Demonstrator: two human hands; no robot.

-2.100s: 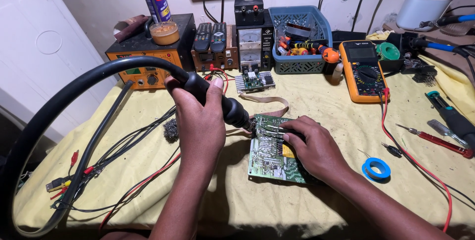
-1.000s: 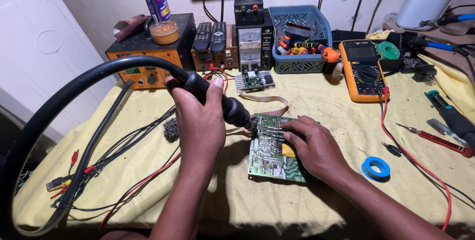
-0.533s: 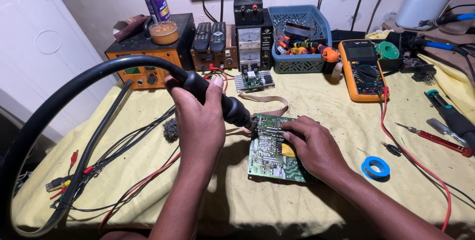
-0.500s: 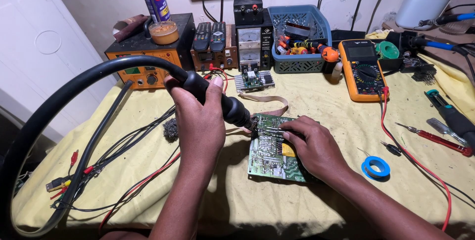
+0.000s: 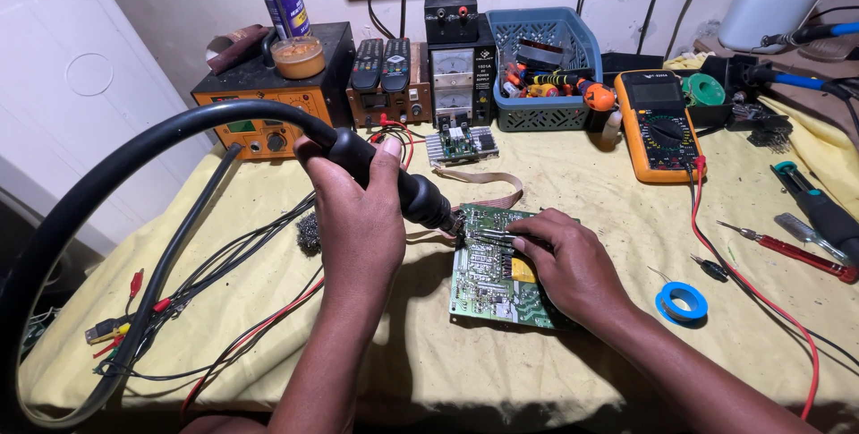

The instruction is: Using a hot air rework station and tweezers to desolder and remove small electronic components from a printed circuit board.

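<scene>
My left hand (image 5: 358, 219) grips the black handle of a hot-air tool (image 5: 407, 192), whose thick black hose (image 5: 134, 152) loops up and round to the left. The nozzle points at the top left corner of a green circuit board (image 5: 483, 289) lying on the yellow cloth. My right hand (image 5: 568, 264) rests on the board and holds thin metal tweezers (image 5: 488, 235), their tips right by the nozzle. The hand hides the board's right part.
An orange-fronted station (image 5: 268, 125), a meter-faced power supply (image 5: 456, 76) and a blue basket (image 5: 546, 67) of tools line the back. A yellow multimeter (image 5: 660, 125) with red lead, a blue tape roll (image 5: 682, 302) and a red screwdriver (image 5: 792, 253) lie right. Loose cables (image 5: 206, 282) lie left.
</scene>
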